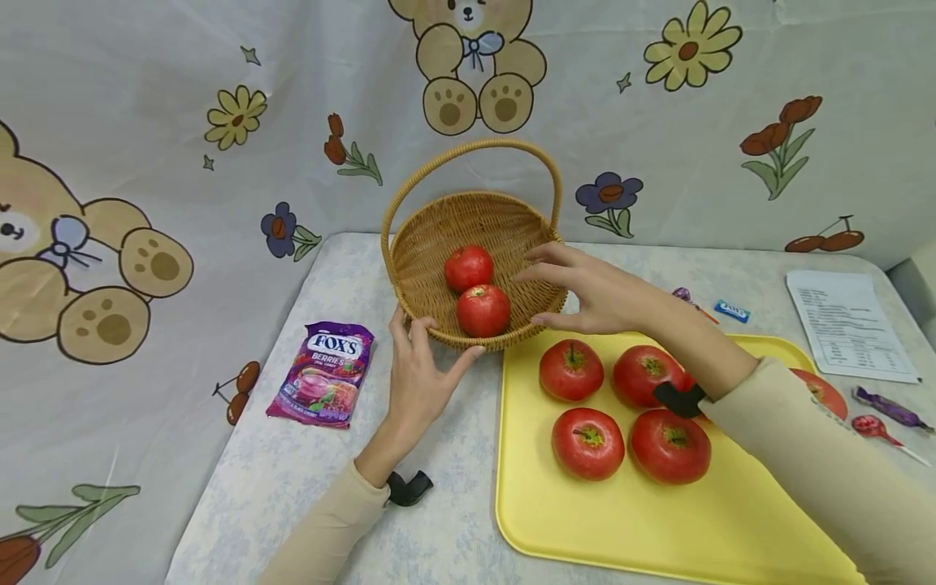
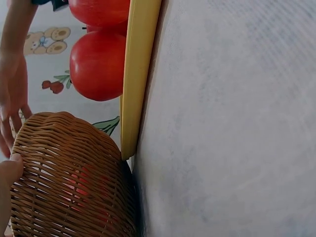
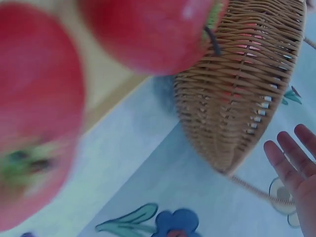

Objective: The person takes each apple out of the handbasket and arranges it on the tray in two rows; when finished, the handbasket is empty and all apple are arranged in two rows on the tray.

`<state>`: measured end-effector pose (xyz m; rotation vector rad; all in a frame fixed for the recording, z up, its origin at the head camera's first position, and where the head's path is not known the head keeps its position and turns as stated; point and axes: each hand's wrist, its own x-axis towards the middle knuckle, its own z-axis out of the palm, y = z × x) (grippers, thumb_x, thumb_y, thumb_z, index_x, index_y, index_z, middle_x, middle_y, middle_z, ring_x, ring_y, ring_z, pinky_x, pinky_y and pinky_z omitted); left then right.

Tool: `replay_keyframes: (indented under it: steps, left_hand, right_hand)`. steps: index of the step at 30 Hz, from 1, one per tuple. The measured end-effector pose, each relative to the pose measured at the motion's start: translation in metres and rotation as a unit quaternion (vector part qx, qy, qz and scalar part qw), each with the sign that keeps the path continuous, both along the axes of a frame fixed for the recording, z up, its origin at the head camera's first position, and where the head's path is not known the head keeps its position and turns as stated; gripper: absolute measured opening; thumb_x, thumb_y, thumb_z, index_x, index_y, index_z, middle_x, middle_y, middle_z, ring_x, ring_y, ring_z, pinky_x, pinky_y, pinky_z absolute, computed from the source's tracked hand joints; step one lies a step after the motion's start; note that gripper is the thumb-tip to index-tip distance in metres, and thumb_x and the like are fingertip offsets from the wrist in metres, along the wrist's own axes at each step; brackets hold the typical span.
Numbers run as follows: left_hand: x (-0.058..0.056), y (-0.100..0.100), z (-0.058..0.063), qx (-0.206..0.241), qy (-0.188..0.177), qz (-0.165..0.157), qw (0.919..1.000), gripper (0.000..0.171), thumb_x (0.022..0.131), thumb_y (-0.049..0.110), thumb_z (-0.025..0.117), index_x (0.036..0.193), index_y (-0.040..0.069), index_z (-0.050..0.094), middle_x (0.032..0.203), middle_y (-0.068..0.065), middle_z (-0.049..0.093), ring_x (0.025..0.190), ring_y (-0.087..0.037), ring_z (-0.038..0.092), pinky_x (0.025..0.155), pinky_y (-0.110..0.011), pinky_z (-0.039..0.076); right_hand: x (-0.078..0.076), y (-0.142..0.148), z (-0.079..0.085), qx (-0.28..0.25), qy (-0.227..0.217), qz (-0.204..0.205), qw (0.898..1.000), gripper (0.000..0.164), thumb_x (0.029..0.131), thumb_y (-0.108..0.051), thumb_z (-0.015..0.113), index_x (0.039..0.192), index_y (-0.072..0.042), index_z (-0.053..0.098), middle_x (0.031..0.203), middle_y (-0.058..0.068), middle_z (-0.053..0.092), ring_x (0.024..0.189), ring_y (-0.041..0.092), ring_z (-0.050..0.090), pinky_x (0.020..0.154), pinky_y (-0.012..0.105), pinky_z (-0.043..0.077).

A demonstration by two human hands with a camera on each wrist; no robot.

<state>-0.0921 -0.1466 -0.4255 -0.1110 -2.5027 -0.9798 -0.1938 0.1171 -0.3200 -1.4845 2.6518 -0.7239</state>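
A wicker basket [image 1: 439,223] with a tall arched handle tilts toward me, and two red apples, a rear one [image 1: 469,269] and a front one [image 1: 484,311], lie inside it. My left hand [image 1: 418,382] grips its front left rim, thumb and fingers spread along the edge. Over the right rim hovers my right hand [image 1: 585,288], fingers extended toward the apples and holding nothing. In the right wrist view, that hand's fingers [image 3: 291,160] are straight and apart from the wicker. Close by, a yellow tray [image 1: 585,528] carries several more red apples [image 1: 588,443], some partly covered by my right forearm.
A purple candy bag [image 1: 325,374] lies left of the basket. Right of the tray are a printed sheet [image 1: 848,325], a purple wrapped candy [image 1: 894,408] and a red lollipop [image 1: 870,426]. A small blue candy [image 1: 732,310] lies behind the tray. A patterned curtain [image 1: 292,49] hangs behind the table.
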Motion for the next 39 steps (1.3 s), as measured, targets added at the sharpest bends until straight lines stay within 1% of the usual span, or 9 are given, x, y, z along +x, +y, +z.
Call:
replay_keyframes:
  steps: [3,6,10,14,18,23,29,34,39]
  left_hand:
    - [-0.001,0.0,-0.001,-0.006,0.0,0.0,1.0,0.07,0.08,0.063,0.07,0.112,0.007,0.042,0.153,-0.026,0.02,0.132,-0.042,0.042,0.087,-0.049,0.053]
    - [-0.001,0.0,-0.001,-0.008,0.002,0.0,1.0,0.07,0.08,0.062,0.071,0.111,0.007,0.041,0.152,-0.026,0.02,0.133,-0.041,0.042,0.088,-0.049,0.053]
    - [-0.001,0.0,-0.001,-0.007,0.003,0.001,1.0,0.069,0.08,0.061,0.071,0.11,0.007,0.041,0.152,-0.026,0.02,0.133,-0.04,0.042,0.09,-0.049,0.052]
    - [-0.001,0.0,-0.002,-0.01,0.003,0.002,0.9999,0.069,0.08,0.062,0.07,0.11,0.007,0.041,0.153,-0.026,0.02,0.133,-0.042,0.042,0.088,-0.048,0.053]
    - [-0.002,0.0,-0.002,-0.011,0.007,0.0,0.9999,0.069,0.08,0.062,0.07,0.109,0.007,0.041,0.153,-0.026,0.02,0.133,-0.042,0.043,0.088,-0.047,0.054]
    - [-0.002,0.0,-0.002,-0.012,0.011,0.001,0.9999,0.068,0.08,0.062,0.071,0.109,0.008,0.041,0.153,-0.026,0.02,0.133,-0.041,0.043,0.087,-0.047,0.054]
    - [-0.002,0.0,-0.002,-0.015,0.012,-0.002,0.9998,0.068,0.08,0.06,0.072,0.11,0.007,0.042,0.154,-0.025,0.018,0.134,-0.042,0.042,0.091,-0.048,0.052]
    - [-0.002,0.0,-0.002,-0.015,0.011,0.001,0.9998,0.068,0.08,0.061,0.072,0.109,0.007,0.042,0.154,-0.025,0.019,0.133,-0.042,0.042,0.091,-0.049,0.052]
    - [-0.002,-0.001,-0.002,-0.018,0.008,0.006,0.9998,0.069,0.079,0.062,0.071,0.11,0.008,0.042,0.155,-0.025,0.019,0.134,-0.039,0.042,0.091,-0.048,0.052]
  right_hand:
    - [-0.012,-0.018,-0.001,0.008,-0.011,0.003,1.0,0.051,0.087,-0.033,0.075,0.133,-0.02,0.058,0.141,0.013,0.047,0.126,0.032,0.049,0.102,0.052,0.043]
    - [-0.026,-0.036,-0.004,0.022,-0.032,-0.004,0.999,0.051,0.087,-0.035,0.073,0.133,-0.019,0.057,0.139,0.013,0.047,0.125,0.032,0.05,0.102,0.052,0.042]
    - [-0.043,-0.057,-0.013,0.035,-0.063,-0.012,0.997,0.053,0.088,-0.035,0.072,0.135,-0.016,0.055,0.14,0.014,0.045,0.125,0.033,0.05,0.103,0.052,0.042]
    - [-0.059,-0.073,-0.022,0.046,-0.084,-0.017,0.995,0.056,0.088,-0.036,0.072,0.137,-0.016,0.054,0.141,0.014,0.043,0.127,0.033,0.048,0.104,0.052,0.041]
    - [-0.069,-0.085,-0.029,0.06,-0.105,-0.026,0.992,0.058,0.087,-0.037,0.073,0.138,-0.018,0.054,0.143,0.014,0.04,0.128,0.033,0.048,0.104,0.052,0.042]
    - [-0.081,-0.095,-0.036,0.085,-0.127,-0.035,0.988,0.061,0.087,-0.039,0.072,0.141,-0.021,0.05,0.146,0.015,0.036,0.127,0.034,0.049,0.102,0.053,0.043]
    - [-0.094,-0.1,-0.04,0.099,-0.159,-0.036,0.982,0.058,0.091,-0.035,0.069,0.143,-0.02,0.048,0.146,0.017,0.034,0.131,0.036,0.045,0.107,0.055,0.038]
    - [-0.101,-0.104,-0.044,0.117,-0.159,-0.032,0.98,0.056,0.091,-0.035,0.069,0.142,-0.021,0.049,0.142,0.018,0.037,0.13,0.035,0.045,0.108,0.054,0.036]
    - [-0.105,-0.106,-0.05,0.131,-0.16,-0.029,0.978,0.053,0.092,-0.035,0.068,0.141,-0.023,0.051,0.145,0.019,0.036,0.131,0.036,0.044,0.108,0.053,0.036]
